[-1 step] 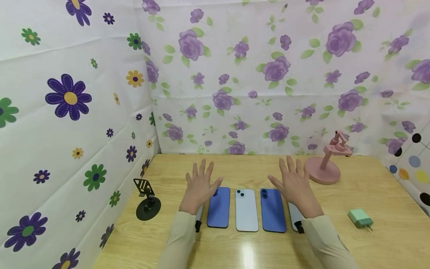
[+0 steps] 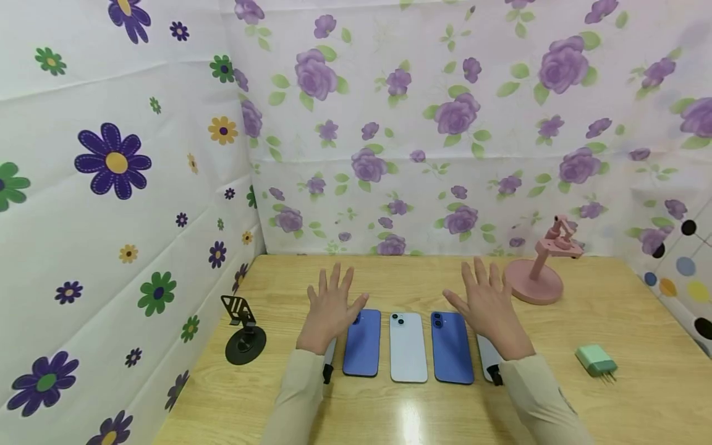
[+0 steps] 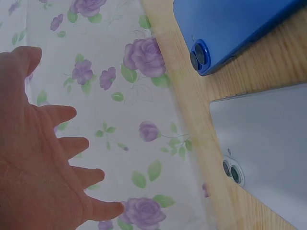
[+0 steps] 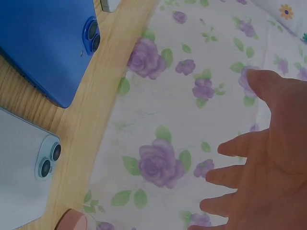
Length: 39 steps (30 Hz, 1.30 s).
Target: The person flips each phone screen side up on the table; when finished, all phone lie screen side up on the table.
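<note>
The left hand point(image 2: 329, 315) and right hand point(image 2: 491, 312) had straight, spread fingers; partly hidden pale phones point(image 2: 489, 357) seemingly lay beneath them, blue phones point(image 2: 452, 351) by the thumbs, a white phone point(image 2: 408, 349) between.

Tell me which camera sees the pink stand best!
The head view shows the pink stand best: its round base, stem and jointed top are all in sight. The right wrist view has only a rounded pink bit, likely the base, at its bottom edge. The left wrist view shows none.

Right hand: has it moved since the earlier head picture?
No; in the head view the right hand keeps the same place left of the pink stand, with no visible shift.
</note>
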{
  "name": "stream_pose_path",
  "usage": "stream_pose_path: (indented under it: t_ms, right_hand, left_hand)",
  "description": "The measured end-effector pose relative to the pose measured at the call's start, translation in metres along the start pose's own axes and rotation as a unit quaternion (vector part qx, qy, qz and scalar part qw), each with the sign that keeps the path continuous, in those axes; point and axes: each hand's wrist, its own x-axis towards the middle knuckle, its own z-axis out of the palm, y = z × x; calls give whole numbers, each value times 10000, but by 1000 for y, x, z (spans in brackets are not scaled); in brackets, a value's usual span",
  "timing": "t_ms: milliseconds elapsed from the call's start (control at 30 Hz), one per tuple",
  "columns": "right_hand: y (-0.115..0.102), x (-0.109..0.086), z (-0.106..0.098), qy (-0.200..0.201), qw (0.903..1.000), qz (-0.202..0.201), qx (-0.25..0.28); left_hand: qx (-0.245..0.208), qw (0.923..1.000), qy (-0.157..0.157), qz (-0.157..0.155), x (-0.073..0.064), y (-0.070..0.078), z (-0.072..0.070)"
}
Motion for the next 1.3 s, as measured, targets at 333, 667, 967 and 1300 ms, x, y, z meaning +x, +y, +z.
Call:
stream_pose_path:
  t_ms: [333, 667, 967, 1300]
  right_hand:
    - [-2, 4, 1, -43, 9995, -29, 297]
    - [-7, 9, 10, -223, 9876, -131, 1548]
    - [-21, 16, 22, 0, 9722, -261, 2328]
    - [-47, 22, 34, 64, 9601, -361, 2772]
  left_hand:
    - [-134, 9999, -36, -33, -4, 3, -6]
    - [-1022, 9945, 77, 215, -11, -7, -5]
    - [-1900, 9816, 146, 152, -17, -11, -7]
    - [-2308, 9729, 83, 132, -32, -18, -9]
